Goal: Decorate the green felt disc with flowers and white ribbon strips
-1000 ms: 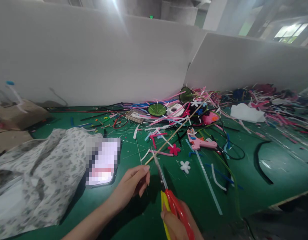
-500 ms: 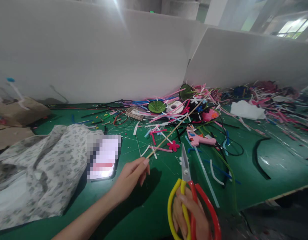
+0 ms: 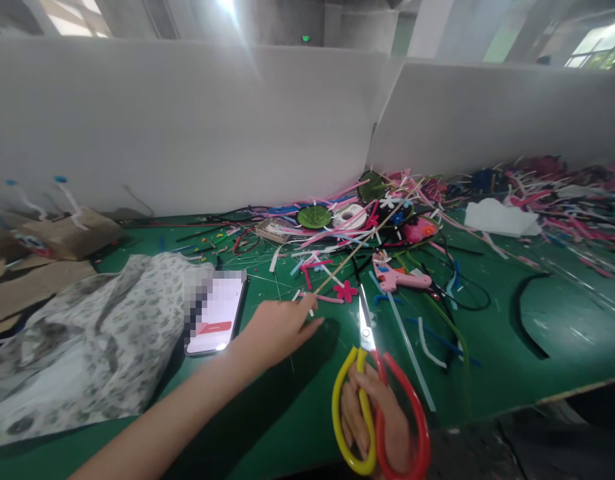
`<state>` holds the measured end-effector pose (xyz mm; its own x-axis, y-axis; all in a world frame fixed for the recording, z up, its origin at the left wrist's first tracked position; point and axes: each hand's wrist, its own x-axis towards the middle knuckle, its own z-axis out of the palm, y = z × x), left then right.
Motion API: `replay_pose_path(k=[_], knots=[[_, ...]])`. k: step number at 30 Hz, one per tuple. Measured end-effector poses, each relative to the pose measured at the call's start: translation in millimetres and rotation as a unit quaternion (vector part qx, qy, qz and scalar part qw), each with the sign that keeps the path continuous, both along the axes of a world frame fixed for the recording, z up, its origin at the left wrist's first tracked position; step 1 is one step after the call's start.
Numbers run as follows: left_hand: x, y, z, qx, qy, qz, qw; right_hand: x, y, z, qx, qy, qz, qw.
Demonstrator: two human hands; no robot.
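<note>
My left hand [image 3: 282,327] is over the near end of a thin wooden stick [image 3: 357,248], thumb apart from the extended fingers. The hand hides that end, and contact is hard to make out. The stick runs up to the right into a heap of pipe cleaners. My right hand [image 3: 382,413] grips a pair of scissors [image 3: 366,327] with one yellow and one red handle, its blades together and pointing away from me. Just beyond the blade tips lie a pink felt flower [image 3: 346,291] and a pink glue gun [image 3: 404,280].
A phone [image 3: 220,313] with its screen lit lies left of my hand, beside patterned cloth [image 3: 102,347]. Cardboard pieces [image 3: 82,233] stand at the far left. Pipe cleaners, a green round piece [image 3: 314,217] and a white tape roll [image 3: 351,217] crowd the back, before a grey partition [image 3: 187,127].
My left hand has moved forward along the stick, its pinch on the end loosened and the thumb now spread. The scissors have shifted slightly left, with their handles closer together.
</note>
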<state>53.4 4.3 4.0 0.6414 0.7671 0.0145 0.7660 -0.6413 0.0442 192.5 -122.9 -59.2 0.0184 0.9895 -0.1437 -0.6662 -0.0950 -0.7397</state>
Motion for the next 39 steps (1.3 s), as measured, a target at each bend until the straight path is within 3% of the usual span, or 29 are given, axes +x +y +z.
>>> replay_pose_path(k=[5,8,12,16,20,23,25,27,29,33,36,39], knots=[[-31.0,9.6,3.7,-0.023,0.015,0.075,0.997,0.2,-1.7,4.9,-0.003,-0.003,0.001,1.000],[-42.6,6.4,-4.2,-0.097,-0.030,0.061,0.993,-0.2,-3.5,7.0,-0.013,-0.007,0.005,1.000],[-33.6,-12.6,-16.6,-0.189,-0.114,0.033,0.975,0.1,-3.8,4.4,-0.028,-0.014,0.013,0.999],[-18.5,-29.2,-13.6,-0.247,-0.185,0.004,0.951,1.6,-1.8,-1.1,-0.014,-0.026,0.027,0.999],[-25.9,-20.4,-2.5,-0.195,-0.188,0.048,0.961,1.9,-0.8,2.8,0.005,-0.038,0.027,0.999],[-40.9,-3.7,0.4,-0.103,-0.128,0.098,0.982,1.0,-1.4,10.4,-0.008,-0.053,0.022,0.998],[-50.1,6.4,-0.5,-0.045,-0.072,0.097,0.992,0.3,-1.7,13.0,-0.017,-0.050,0.022,0.998],[-56.6,14.4,-2.1,0.007,-0.027,0.040,0.999,0.3,-1.7,11.9,-0.019,-0.045,0.025,0.998],[-60.1,20.7,-3.5,0.051,-0.004,-0.064,0.997,1.6,-1.7,8.2,-0.009,-0.043,0.028,0.999],[-57.4,28.5,-3.8,0.117,0.035,-0.253,0.960,7.6,-2.4,2.4,0.012,-0.066,0.054,0.996],[-50.8,29.6,-2.6,0.133,0.043,-0.318,0.938,10.8,-2.7,5.6,-0.006,-0.085,0.056,0.995],[-46.1,27.5,-1.7,0.130,0.030,-0.339,0.931,10.9,-1.8,11.7,-0.011,-0.093,0.044,0.995]])
